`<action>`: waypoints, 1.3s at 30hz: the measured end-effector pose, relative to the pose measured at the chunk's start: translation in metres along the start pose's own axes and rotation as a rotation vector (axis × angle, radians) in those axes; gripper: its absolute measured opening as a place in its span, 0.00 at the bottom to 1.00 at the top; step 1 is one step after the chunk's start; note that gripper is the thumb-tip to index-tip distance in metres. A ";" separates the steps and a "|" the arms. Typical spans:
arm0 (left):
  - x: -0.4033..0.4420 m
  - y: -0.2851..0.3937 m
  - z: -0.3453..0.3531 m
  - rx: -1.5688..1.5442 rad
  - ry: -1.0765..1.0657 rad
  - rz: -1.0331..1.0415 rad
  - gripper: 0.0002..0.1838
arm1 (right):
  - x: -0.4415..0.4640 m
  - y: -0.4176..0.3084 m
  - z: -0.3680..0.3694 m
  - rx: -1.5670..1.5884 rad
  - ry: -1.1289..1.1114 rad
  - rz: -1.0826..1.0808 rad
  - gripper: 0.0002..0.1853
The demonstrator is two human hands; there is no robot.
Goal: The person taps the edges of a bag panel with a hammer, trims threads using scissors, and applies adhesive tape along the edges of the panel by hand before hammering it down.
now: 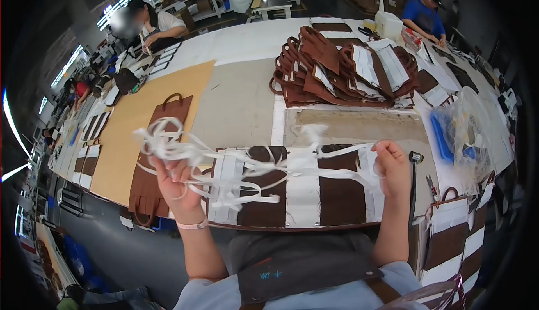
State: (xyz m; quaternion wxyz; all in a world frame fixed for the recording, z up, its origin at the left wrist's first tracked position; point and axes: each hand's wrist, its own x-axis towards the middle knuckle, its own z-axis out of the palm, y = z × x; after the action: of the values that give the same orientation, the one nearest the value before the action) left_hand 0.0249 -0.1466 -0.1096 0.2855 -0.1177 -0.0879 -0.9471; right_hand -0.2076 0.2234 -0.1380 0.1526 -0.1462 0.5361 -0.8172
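A tangle of narrow white strips [168, 141] is bunched in my left hand [181, 185], partly blurred by motion. Loose strands stretch from it across to my right hand [394, 167], whose fingers are pinched closed around the strip ends. Beneath the strips, on the near table edge, lies a dark brown and white panel [341, 198] with bands running across it. To the left of my left hand is a flat reddish-brown bag piece [173, 113] with looped handles.
A heap of brown handled bag pieces [331, 74] is piled at the back right. Small scissors [432, 189], a blue tray [442, 136] and clear plastic bags [471, 136] are to the right. A white bottle [387, 23] stands farther back. Other people work around the table.
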 end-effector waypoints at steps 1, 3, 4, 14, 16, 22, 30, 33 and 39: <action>0.001 0.010 0.001 0.024 -0.018 0.030 0.19 | 0.003 -0.003 -0.010 0.032 0.049 -0.024 0.09; 0.005 0.019 0.004 0.082 -0.018 0.042 0.20 | 0.006 -0.008 -0.022 0.035 0.094 -0.043 0.09; 0.008 0.022 0.005 0.110 -0.014 0.045 0.21 | 0.005 -0.010 -0.027 0.035 0.121 -0.050 0.09; 0.079 0.058 0.014 0.342 -0.001 0.100 0.16 | 0.011 -0.012 -0.093 0.405 0.256 -0.234 0.06; 0.094 0.039 0.034 0.392 0.004 0.065 0.15 | 0.008 -0.013 -0.102 0.448 0.293 -0.270 0.06; 0.156 0.031 0.022 0.510 0.036 0.077 0.15 | -0.002 -0.018 -0.128 0.551 0.411 -0.352 0.07; 0.246 0.098 -0.027 0.747 0.295 0.180 0.10 | -0.030 -0.027 -0.199 0.680 0.664 -0.356 0.12; 0.267 0.048 -0.014 0.919 0.398 0.289 0.11 | -0.032 -0.038 -0.172 0.692 0.576 -0.303 0.11; 0.293 0.043 -0.031 1.271 0.263 0.287 0.11 | -0.040 -0.057 -0.194 0.718 0.587 -0.335 0.09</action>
State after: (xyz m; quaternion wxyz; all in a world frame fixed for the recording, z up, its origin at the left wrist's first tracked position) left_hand -0.1940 -0.3415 -0.0550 0.4309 0.1794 -0.5773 -0.6700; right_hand -0.2542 0.4224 -0.1630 -0.0976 0.0676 0.2100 -0.9705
